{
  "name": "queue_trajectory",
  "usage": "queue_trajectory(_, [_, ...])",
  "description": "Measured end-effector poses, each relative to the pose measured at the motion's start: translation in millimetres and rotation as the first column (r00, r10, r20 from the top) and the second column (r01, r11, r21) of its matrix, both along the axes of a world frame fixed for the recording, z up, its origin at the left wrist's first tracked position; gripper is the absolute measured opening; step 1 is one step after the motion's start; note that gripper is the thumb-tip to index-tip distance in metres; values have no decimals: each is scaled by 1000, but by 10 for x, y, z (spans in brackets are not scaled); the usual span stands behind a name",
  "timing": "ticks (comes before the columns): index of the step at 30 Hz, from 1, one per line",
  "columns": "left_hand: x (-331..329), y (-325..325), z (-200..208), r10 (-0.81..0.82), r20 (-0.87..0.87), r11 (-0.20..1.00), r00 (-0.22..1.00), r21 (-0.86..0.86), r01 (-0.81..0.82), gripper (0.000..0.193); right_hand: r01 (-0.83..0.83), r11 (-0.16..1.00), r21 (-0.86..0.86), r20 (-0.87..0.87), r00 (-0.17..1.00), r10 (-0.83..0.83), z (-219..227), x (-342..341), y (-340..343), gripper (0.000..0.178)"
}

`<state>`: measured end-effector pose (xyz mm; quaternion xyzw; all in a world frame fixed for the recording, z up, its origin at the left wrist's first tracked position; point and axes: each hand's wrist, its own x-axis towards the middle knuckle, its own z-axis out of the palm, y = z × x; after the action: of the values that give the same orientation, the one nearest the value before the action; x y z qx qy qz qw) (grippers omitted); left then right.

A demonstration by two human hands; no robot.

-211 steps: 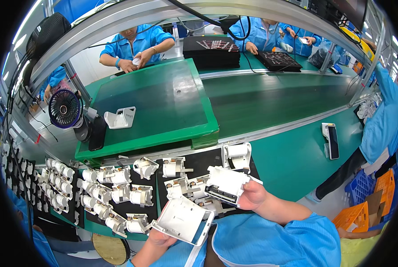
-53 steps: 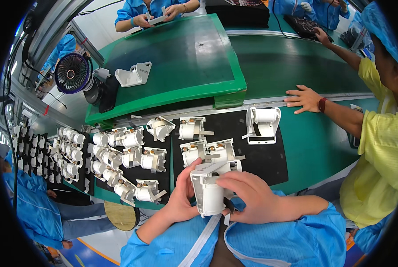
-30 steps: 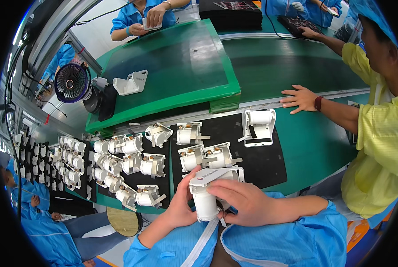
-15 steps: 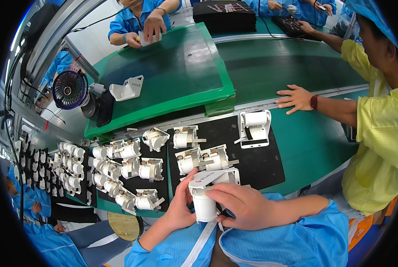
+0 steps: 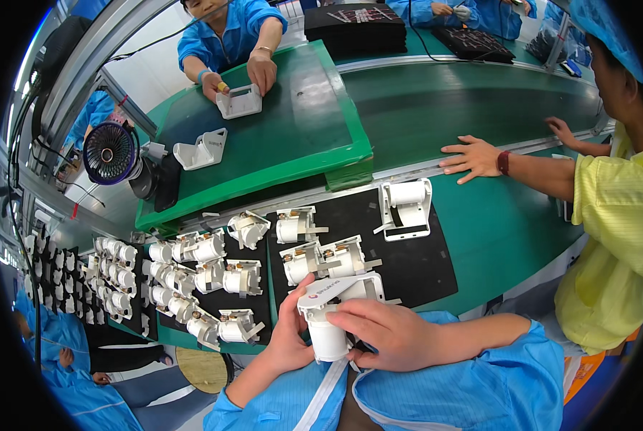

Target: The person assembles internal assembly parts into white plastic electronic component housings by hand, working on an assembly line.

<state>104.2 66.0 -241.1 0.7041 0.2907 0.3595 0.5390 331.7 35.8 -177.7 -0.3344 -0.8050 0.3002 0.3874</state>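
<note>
Nearer to this side than half a second ago, a white housing (image 5: 240,102) is in the grasp of the co-worker (image 5: 224,39) across the green board (image 5: 300,122), and the neighbour in yellow (image 5: 612,208) has drawn the far hand (image 5: 562,133) back from the black stack (image 5: 472,44); the wearer's own hold barely shifts. A white unit (image 5: 321,320) lies between the wearer's two hands, low in the view, just this side of the black mat (image 5: 429,269). Its cylinder (image 5: 328,343) runs lengthwise down toward the wearer, close to upright in the picture, while the lid plate (image 5: 336,287) above it slants up to the right. Neither hand is nearer, since both touch it: the left hand (image 5: 287,345) curls half closed round the left flank, and the right hand (image 5: 389,334) comes over from the right, fingers bent onto the cylinder's upper part, thumb below. (A pale strip (image 5: 353,365) dangles by that thumb; whether it is pinched, I cannot tell.) Beyond the right hand, a roller bracket (image 5: 407,194) stands on the mat, its roller lying left to right.
</note>
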Motion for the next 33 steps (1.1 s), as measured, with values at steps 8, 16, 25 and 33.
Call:
queue_trajectory(8, [53,-36,2,-17,40,1000,999,4,16,110,24,1000,7,49,998,-24,7,35,-24,74])
queue_trajectory(16, [-241,-67,-499,66,-28,979,997,-191,-70,112,4,996,93,-111,994,6,-194,-45,-63,72])
queue_trajectory(25, [-25,20,-99,49,8,976,999,210,-49,114,67,986,150,-90,994,-53,-200,43,-34,76])
queue_trajectory(33, [-103,-37,-107,73,35,978,997,191,-79,111,-4,1000,28,-64,998,6,-216,3,-47,76])
